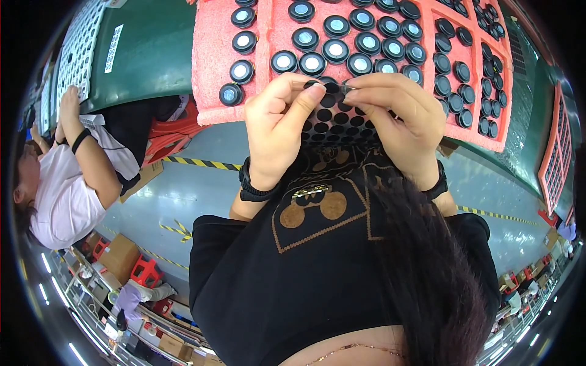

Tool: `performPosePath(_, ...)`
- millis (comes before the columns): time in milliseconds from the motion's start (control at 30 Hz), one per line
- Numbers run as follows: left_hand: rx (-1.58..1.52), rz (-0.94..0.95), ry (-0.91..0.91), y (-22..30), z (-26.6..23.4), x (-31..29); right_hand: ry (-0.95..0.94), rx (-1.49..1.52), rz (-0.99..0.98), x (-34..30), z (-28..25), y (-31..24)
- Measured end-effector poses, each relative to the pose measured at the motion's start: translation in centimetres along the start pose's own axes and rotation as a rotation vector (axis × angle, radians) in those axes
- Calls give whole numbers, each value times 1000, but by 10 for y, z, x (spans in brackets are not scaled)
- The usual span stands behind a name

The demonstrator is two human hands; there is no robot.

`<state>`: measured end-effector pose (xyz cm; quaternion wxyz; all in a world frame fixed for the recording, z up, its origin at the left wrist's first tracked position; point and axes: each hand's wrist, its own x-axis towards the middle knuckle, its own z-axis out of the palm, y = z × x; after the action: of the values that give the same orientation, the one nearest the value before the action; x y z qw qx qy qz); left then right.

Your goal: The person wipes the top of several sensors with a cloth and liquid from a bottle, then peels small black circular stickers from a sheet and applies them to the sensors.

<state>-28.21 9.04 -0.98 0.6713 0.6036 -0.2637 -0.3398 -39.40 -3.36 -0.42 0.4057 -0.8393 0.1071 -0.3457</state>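
Observation:
A sheet of black round stickers (339,116) hangs between my two hands, in front of my chest at the near edge of a pink foam tray (223,113). With thumb and index finger pinched, my left hand (276,127) grips the sheet's upper left; a dark disc shows at these fingertips, and whether it is loose from the sheet I cannot tell. My right hand (404,114) pinches the sheet's upper right, where a bit of clear film shows at the fingertips. Just beyond, black round parts with pale centres (312,63) sit in the tray.
More black round parts (461,72) fill the tray's right compartments. The tray lies on a green work surface (143,55). At the left, a person in a white top (73,207) reaches to a white perforated panel (79,43). Another pink tray (557,152) stands far right.

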Motion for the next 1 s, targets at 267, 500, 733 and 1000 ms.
performPosePath(267, 135, 3, 41, -2, 3, 3, 32, 93, 71, 10, 7, -8)
performPosePath(500, 229, 104, 49, 0, 5, 3, -11, 38, 90, 8, 11, -4)
performPosePath(733, 154, 65, 43, 3, 4, 2, 2, 90, -85, 7, 10, 6)
performPosePath(1000, 90, 48, 49, -3, 0, 3, 20, 232, 118, 10, -3, 3)
